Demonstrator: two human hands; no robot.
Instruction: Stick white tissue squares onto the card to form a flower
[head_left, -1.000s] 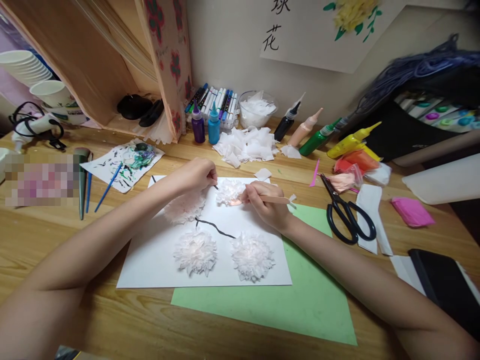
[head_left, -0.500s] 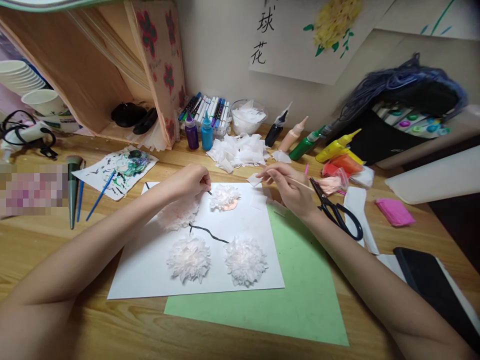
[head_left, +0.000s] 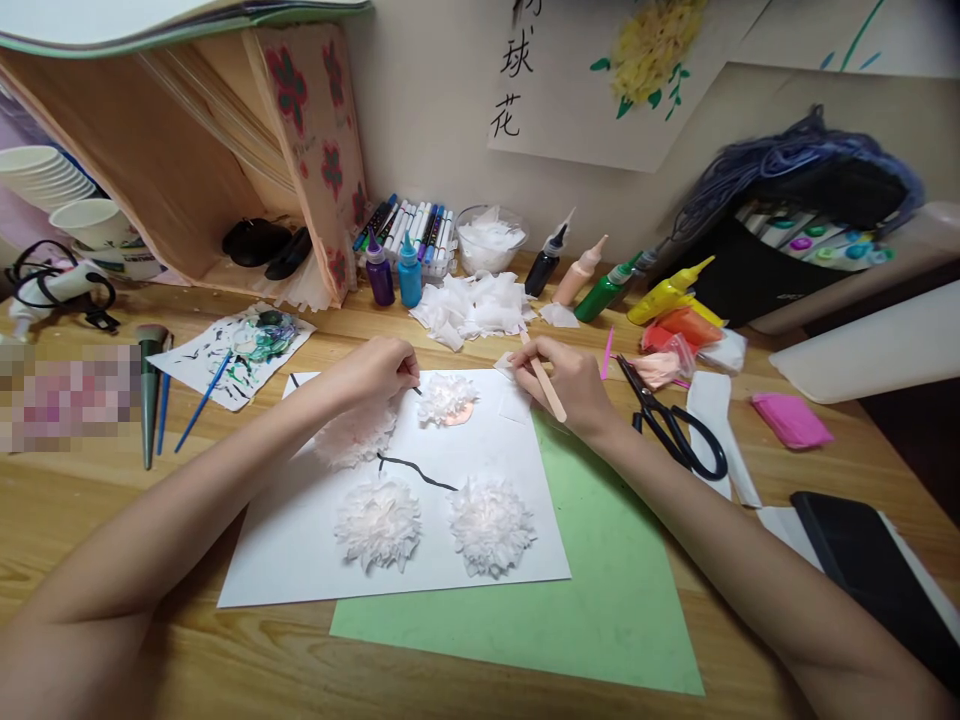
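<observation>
My right hand grips a flat wooden craft stick, its fingertips at small white tissue squares by the sheet's upper right edge. My left hand is closed in a pinch above the sheet's upper part; whatever it holds is hidden. Just right of it sits a partly covered tissue flower with a bare peach patch showing. Fuller tissue flowers lie lower on the white sheet, along with a black painted line. Another flower is partly behind my left forearm.
Beneath the white sheet lies green paper. Behind stand a tissue pile, a glass bowl, markers and paint bottles. Black scissors rest at right; a paint-smeared paper and brushes at left.
My right hand has shifted slightly left and down onto the tissue squares, and the craft stick has swung from nearly level to steeply slanted. My left hand stays closed in about the same place.
</observation>
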